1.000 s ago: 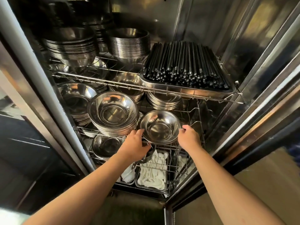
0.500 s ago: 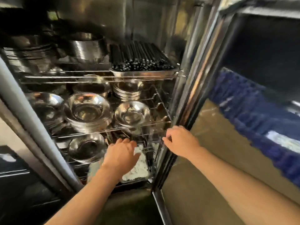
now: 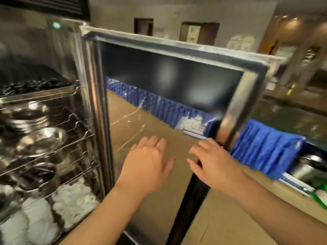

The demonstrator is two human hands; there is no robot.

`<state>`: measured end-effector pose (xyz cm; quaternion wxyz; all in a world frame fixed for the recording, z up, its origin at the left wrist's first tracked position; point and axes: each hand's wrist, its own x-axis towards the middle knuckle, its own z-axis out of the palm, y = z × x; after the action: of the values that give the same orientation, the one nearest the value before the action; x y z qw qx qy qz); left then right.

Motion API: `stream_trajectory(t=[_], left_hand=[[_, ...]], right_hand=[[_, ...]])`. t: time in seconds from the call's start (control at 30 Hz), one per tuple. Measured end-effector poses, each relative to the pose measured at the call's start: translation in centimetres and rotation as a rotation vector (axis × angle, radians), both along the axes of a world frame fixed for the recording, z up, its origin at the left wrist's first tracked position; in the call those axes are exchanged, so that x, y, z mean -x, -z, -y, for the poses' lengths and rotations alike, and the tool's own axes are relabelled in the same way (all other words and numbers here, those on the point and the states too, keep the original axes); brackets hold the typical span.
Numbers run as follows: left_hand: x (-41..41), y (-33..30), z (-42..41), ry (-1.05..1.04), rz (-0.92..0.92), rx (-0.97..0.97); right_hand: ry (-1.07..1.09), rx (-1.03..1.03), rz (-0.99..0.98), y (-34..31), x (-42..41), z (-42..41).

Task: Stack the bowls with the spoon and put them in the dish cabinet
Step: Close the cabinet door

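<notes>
The open dish cabinet (image 3: 92,96) fills the left of the view, blurred. On its middle wire shelf sits a steel bowl (image 3: 42,138), with more stacked bowls (image 3: 26,115) behind it. White spoons (image 3: 74,204) lie in trays on the bottom shelf. My left hand (image 3: 146,163) hovers flat, fingers apart and empty, in front of the glass of the open cabinet door (image 3: 246,103). My right hand (image 3: 214,163) is spread and empty, its fingertips close to the door's right edge; whether it touches is unclear.
A tray of black chopsticks (image 3: 35,85) sits on the upper shelf. A blue pleated table skirt (image 3: 265,149) runs behind the door, with steel pots (image 3: 307,168) and a green item (image 3: 320,197) at the right. Tan floor (image 3: 230,218) lies below.
Both hands let go of the bowl on the middle shelf and drew out of the cabinet. My view swung right, and both hands now hover at the open door.
</notes>
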<state>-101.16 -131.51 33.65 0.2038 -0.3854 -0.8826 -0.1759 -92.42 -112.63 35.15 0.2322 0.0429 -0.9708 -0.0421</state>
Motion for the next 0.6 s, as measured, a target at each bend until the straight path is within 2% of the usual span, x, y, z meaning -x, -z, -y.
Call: stream_trajectory(t=[0.13,0.27,0.37,0.6], left_hand=[[-4.4,-1.5,-6.5,0.127,-0.026,-0.064],[-8.0,-1.4,-12.1,0.185,0.098,-0.286],[-10.1,-0.8,-15.6,0.038,0.155,-0.45],[-11.2,0.0,-17.5,-0.223,0.145,-0.564]], right_hand=[[-0.164,-0.008,-0.117,-0.8,-5.4,-3.1],[-0.07,0.041,-0.098,-1.3,-9.5,-8.0],[-0.016,0.068,-0.038,-1.2,-11.6,-11.5],[-0.015,0.13,0.074,-0.6,-11.3,-14.4]])
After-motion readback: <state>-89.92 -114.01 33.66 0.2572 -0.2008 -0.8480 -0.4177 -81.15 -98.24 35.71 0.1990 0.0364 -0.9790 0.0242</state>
